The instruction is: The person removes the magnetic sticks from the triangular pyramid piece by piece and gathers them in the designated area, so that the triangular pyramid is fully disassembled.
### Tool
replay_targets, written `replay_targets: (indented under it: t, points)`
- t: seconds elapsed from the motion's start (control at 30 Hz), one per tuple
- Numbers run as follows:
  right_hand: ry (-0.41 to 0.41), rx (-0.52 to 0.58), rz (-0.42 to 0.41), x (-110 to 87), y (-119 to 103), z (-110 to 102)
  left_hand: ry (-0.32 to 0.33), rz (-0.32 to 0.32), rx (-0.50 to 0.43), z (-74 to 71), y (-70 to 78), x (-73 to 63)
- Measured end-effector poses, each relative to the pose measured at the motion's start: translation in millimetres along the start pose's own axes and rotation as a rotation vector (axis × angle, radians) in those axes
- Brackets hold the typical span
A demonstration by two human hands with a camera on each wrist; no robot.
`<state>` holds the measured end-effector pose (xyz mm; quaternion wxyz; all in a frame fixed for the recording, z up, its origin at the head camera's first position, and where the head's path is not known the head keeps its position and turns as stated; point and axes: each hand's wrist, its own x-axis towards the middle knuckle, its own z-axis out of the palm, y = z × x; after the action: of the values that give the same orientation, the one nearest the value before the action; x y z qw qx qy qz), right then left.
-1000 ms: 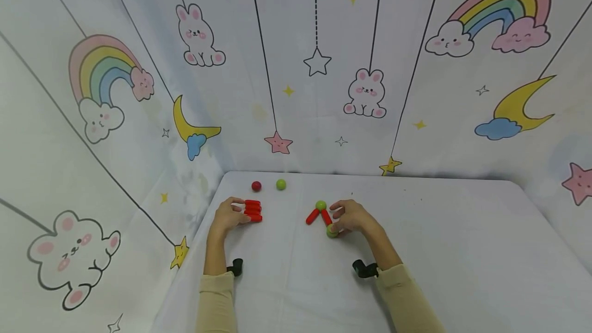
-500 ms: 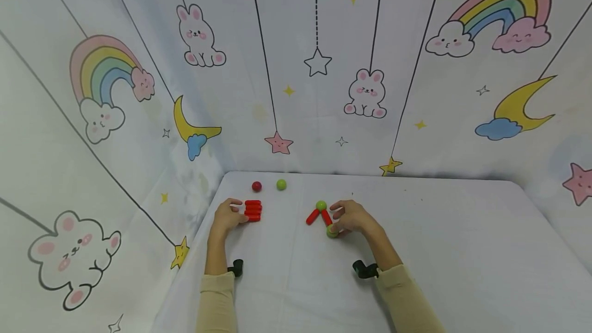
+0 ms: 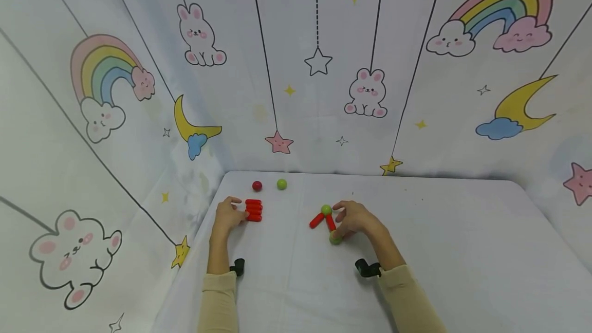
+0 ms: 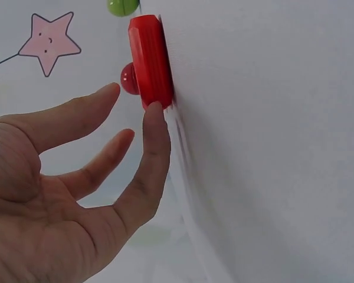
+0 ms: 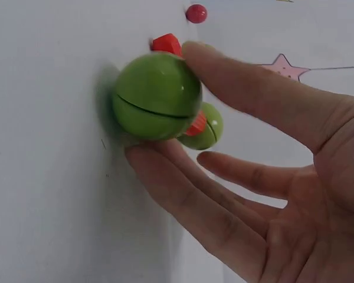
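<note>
In the head view my left hand (image 3: 228, 215) is beside several red rods (image 3: 254, 209) lying side by side. One fingertip touches the end of a red rod (image 4: 148, 59) in the left wrist view; the other fingers are loosely bent and apart from it. My right hand (image 3: 358, 219) pinches the near green ball (image 5: 156, 97) between thumb and fingers. A red rod (image 3: 330, 222) runs from this ball to a second green ball (image 3: 326, 210) farther back. Another red rod (image 3: 316, 220) slants from that far ball toward the left front, making an upside-down V.
A loose red ball (image 3: 257, 185) and a loose green ball (image 3: 282, 184) lie near the back edge of the white table (image 3: 462, 251). Behind it hangs a cloth (image 3: 314, 117) printed with rabbits, stars and rainbows.
My right hand has drawn the near green ball slightly toward me and to the right, and the joined rods and far ball have shifted with it. My left hand has barely moved.
</note>
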<state>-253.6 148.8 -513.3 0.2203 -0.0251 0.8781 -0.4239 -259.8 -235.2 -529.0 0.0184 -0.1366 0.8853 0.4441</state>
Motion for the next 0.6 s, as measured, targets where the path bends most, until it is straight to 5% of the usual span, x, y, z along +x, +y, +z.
replay_targets:
  t: [0.17,0.3,0.47,0.6]
  points:
    - [-0.021,0.02,-0.029,-2.5,2.8,-4.6,0.014,0.025,-0.008,-1.6,6.9,-1.8]
    - [0.051,0.004,-0.038,2.1,4.4,-4.8,0.031,0.051,-0.001,4.2,18.5,-5.6]
    - [0.174,-0.026,-0.109,10.6,6.6,0.3,0.034,0.134,0.01,23.7,35.3,-10.6]
    - [0.174,0.013,-0.214,13.5,8.4,3.3,-0.024,0.205,-0.029,46.5,51.7,-17.2]
